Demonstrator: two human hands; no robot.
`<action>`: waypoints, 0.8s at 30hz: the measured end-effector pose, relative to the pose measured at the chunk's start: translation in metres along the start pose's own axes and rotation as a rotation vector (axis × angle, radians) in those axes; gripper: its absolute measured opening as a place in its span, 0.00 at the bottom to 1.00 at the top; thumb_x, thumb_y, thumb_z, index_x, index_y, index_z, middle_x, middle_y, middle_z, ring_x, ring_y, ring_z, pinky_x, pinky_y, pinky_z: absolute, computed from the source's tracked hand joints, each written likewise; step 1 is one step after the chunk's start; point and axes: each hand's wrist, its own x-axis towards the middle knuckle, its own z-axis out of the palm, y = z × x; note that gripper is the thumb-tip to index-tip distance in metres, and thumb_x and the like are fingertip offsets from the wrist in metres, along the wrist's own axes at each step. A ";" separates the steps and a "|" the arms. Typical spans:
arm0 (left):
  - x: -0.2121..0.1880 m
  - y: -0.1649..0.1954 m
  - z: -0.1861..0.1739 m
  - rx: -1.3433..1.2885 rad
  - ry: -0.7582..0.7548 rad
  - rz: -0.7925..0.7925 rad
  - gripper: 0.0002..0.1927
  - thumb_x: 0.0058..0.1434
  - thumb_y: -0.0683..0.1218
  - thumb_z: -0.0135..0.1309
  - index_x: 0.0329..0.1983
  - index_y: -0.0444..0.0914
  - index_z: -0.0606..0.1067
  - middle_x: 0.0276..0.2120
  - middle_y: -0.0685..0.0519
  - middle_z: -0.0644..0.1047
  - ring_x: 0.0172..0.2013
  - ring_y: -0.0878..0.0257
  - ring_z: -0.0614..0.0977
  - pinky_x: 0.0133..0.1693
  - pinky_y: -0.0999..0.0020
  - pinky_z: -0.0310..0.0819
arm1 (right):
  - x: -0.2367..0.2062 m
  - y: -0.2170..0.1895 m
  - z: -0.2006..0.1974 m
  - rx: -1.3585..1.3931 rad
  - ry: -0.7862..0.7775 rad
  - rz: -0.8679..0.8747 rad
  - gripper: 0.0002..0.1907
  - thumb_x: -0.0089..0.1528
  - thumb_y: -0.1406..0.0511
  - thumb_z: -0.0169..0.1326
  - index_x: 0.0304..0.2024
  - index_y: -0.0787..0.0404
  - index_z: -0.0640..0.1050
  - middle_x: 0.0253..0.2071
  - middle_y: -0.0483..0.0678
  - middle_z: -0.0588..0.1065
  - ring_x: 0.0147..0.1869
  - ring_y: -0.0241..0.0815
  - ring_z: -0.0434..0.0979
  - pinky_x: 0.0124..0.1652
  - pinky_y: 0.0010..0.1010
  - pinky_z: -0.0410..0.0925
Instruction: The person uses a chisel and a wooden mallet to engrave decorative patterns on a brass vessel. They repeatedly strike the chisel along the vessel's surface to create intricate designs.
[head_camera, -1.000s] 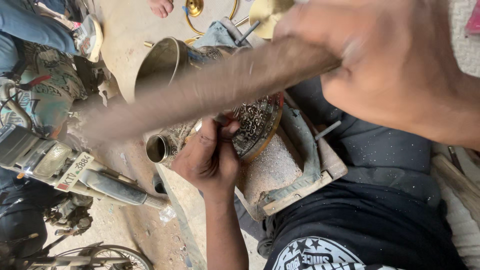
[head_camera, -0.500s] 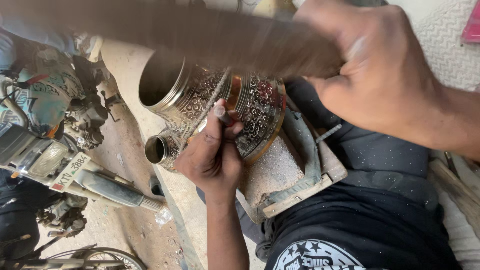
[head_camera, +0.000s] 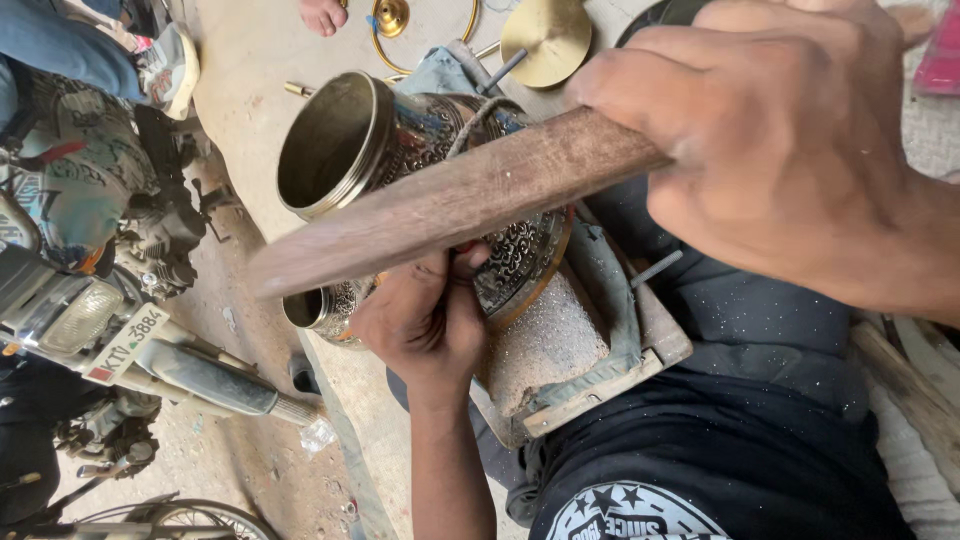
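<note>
Head view first: our left hand (head_camera: 425, 320) has its fingers pinched together around a thin tool, likely a punch, whose tip is hidden behind the knuckles and seems to press on the vase (head_camera: 400, 170). Our right hand (head_camera: 790, 150) is clenched tight around one end of a wooden bat (head_camera: 450, 200), which crosses in front of the vase at a slant.

We judge the vase to be heavy for its size, stiff and hard: it is brass-coloured metal, with a wide smooth mouth, a body covered in fine raised pattern, and a flared round foot. The plain rim would be slippery; the patterned belly gives far better grip, though its relief could dent or scratch under a careless blow. It lies on its side on a grey, grainy pad (head_camera: 550, 345), mouth pointing away from us, and the pad sits in a cloth-edged cradle across our lap. We would take it by the belly or the foot, not the thin lip.

The bat is dry, rough, flat-sided wood, light enough for one hand.

Further out, a second small brass mouth (head_camera: 305, 308) shows beside our left wrist. A brass disc (head_camera: 545, 38) and a ring lie on the dusty ground beyond. A motorbike (head_camera: 90, 280) stands well apart on the left.
</note>
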 end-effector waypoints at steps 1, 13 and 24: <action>0.001 0.000 0.000 -0.004 0.012 0.017 0.22 0.63 0.24 0.56 0.55 0.36 0.79 0.36 0.50 0.84 0.36 0.69 0.87 0.46 0.80 0.79 | 0.000 -0.002 0.000 0.176 -0.001 0.107 0.14 0.54 0.70 0.65 0.43 0.60 0.80 0.27 0.46 0.77 0.28 0.40 0.75 0.30 0.35 0.63; -0.005 -0.003 0.002 -0.044 0.111 -0.066 0.27 0.64 0.26 0.58 0.65 0.34 0.73 0.41 0.48 0.84 0.42 0.65 0.87 0.49 0.74 0.82 | 0.021 0.016 -0.015 0.368 -0.156 0.209 0.24 0.58 0.78 0.54 0.57 0.63 0.78 0.36 0.53 0.79 0.32 0.40 0.77 0.33 0.30 0.70; -0.004 -0.001 0.006 -0.011 0.217 -0.028 0.28 0.62 0.27 0.61 0.65 0.34 0.72 0.39 0.48 0.84 0.41 0.69 0.86 0.48 0.78 0.80 | 0.071 -0.015 -0.037 0.341 -0.210 0.350 0.13 0.62 0.68 0.58 0.50 0.61 0.81 0.29 0.55 0.79 0.26 0.45 0.78 0.29 0.36 0.68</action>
